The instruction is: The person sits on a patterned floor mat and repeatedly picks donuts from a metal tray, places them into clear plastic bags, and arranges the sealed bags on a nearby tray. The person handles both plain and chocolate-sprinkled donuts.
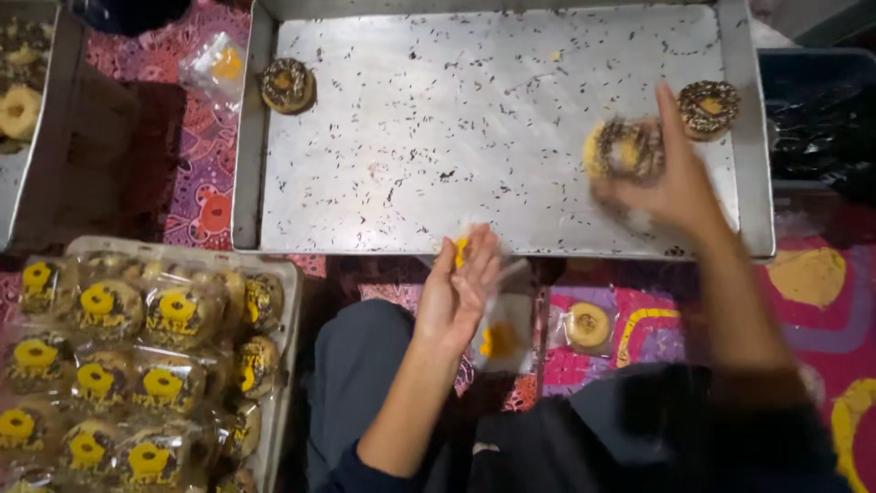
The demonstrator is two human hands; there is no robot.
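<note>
**Lifting a Donut off the Big Tray**

Holding a donut with dark sprinkles, the right hand is closed around it just above the right end of the big metal tray. The picture is blurry there, so the hand looks to be moving. The left hand is near the front edge of the tray. Its fingers are curled around a clear little bag with a yellow round mark on it. The bag hangs down over the person's lap.

It looks like the step right now is picking up one donut to go with the bag. The next move would need the bag's mouth held open wide and the donut brought over to it gently, so the sprinkles stay on.

Two more sprinkled donuts sit on the tray. One is at the far left corner and one is at the far right edge, just beside the right hand. Loose sprinkles lie all over the tray.

At the left, a pale tray is full of packed donuts in clear bags. Each bag has a yellow round label in the middle. One bagged plain donut lies on the bright patterned cloth near the person's knee. An empty clear bag with a yellow spot lies left of the metal tray.
</note>
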